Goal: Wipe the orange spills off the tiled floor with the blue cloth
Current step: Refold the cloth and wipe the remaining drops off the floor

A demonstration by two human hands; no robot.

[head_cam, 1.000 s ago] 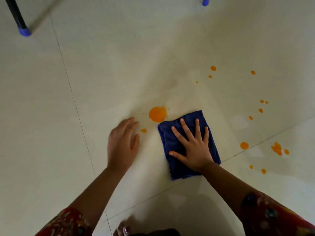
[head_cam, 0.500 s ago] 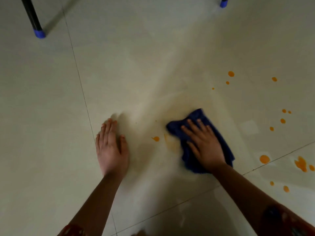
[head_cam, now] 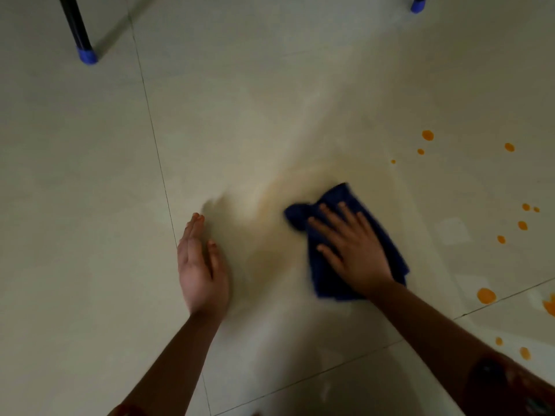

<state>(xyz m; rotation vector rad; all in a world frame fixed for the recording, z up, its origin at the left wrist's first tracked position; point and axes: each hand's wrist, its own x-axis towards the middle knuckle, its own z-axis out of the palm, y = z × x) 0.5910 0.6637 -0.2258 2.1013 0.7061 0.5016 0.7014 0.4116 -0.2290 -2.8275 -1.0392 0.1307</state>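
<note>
Cloth (head_cam: pixel 329 282) blurred, half hidden under right hand (head_cam: pixel 351 250); edge spill (head_cam: pixel 551 306) cropped.

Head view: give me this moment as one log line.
phase: wiping | right hand: flat, pressing blue cloth | left hand: open, fingers straight | orange spills: unwiped drops on tiled floor, right of cloth

Glossy glazed floor tiles (head_cam: pixel 270 85) (pale); soft napped blue cloth (head_cam: pixel 345 196).
</note>
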